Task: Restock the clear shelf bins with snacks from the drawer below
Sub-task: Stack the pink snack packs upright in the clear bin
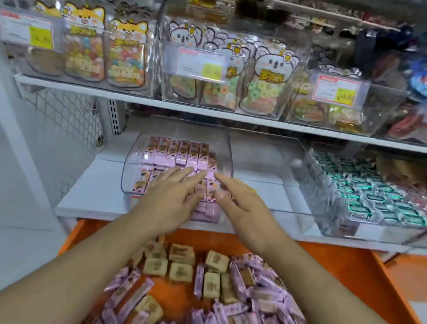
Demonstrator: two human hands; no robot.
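The bin (178, 169) on the shelf already has rows of pink snacks (182, 151), both the left hand (171, 194) and the right hand (239, 205) lie flat and open on them, and many more wait in the drawer (352, 272) below.

The clear bin (141, 153) is glossy transparent plastic, the pink snack wrappers (182, 154) shiny film, the orange drawer (348, 264) smooth.

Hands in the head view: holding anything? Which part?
Nothing held. Left hand and right hand lie flat, fingers straight, on the pink snack packs in the clear bin.
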